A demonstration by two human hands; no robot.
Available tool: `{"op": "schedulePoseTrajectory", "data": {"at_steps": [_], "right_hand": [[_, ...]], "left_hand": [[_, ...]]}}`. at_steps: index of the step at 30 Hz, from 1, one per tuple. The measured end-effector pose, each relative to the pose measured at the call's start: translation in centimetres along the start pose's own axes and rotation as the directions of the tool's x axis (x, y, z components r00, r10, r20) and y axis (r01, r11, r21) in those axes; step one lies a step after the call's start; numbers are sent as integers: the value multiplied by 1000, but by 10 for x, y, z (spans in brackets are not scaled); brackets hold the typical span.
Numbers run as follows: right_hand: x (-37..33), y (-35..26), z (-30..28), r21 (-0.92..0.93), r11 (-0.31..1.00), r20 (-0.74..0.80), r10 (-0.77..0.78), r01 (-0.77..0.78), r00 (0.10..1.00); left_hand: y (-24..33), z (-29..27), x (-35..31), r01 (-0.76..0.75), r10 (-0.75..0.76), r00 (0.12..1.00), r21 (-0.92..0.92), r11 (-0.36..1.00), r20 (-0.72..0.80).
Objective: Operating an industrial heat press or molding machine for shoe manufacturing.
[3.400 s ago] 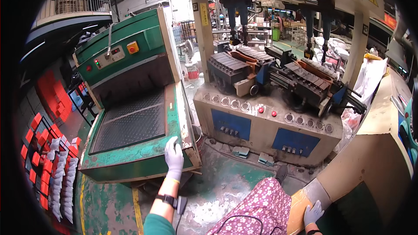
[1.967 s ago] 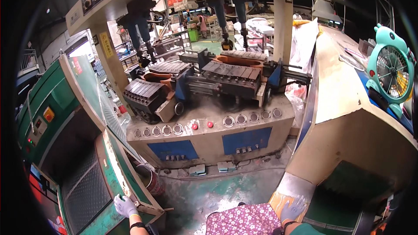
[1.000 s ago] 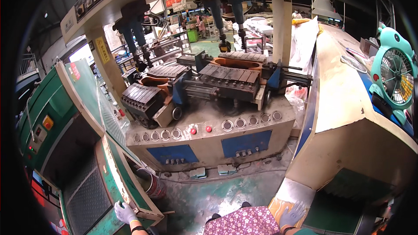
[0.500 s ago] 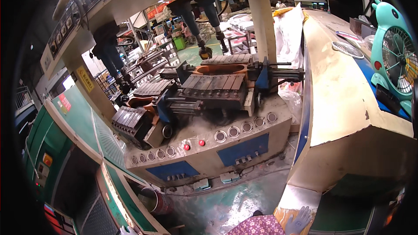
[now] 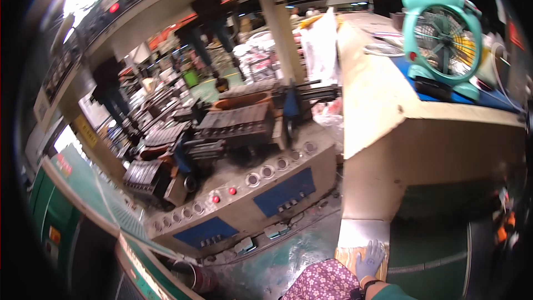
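Wooden ledge [image 5: 346,255] lies partly hidden under the gloved right hand [image 5: 370,260].

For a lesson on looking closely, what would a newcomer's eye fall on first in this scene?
Probably the turquoise animal-shaped fan on the blue surface at the upper right. Next might come the big beige machine in the middle, with two red buttons at its front. At the lower right, the person's gloved right hand rests on a worn ledge beside flowered cloth.

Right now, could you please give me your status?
Right hand open on tan ledge. Left hand out of view. Flowered cloth close by, not covering right hand.
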State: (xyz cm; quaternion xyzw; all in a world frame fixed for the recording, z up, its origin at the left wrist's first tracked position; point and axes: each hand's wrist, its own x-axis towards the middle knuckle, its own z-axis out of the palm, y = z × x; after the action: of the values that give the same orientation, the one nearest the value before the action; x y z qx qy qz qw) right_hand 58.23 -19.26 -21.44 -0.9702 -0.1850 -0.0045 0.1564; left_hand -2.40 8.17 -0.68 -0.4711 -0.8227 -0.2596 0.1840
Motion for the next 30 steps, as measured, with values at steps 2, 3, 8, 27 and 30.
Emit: {"op": "schedulePoseTrajectory", "data": {"at_steps": [2,3,8,27,30], "right_hand": [[1,4,0,27,997,-19,-71,72,997],[0,8,1,20,999,-21,-47,48,999],[2,13,5,-56,998,-134,-43,36,990],[-2,5,2,-150,989,-80,-29,17,996],[-1,1,-1,-139,990,-60,-22,13,998]], "left_hand": [[6,-8,1,-9,10,999,-28,1000,51],[1,-9,0,31,-29,998,-27,999,52],[5,-8,-3,-9,12,996,-30,1000,86],[-7,13,2,56,-57,998,-33,998,-21],[-15,22,5,63,-63,998,-24,998,-8]]}}
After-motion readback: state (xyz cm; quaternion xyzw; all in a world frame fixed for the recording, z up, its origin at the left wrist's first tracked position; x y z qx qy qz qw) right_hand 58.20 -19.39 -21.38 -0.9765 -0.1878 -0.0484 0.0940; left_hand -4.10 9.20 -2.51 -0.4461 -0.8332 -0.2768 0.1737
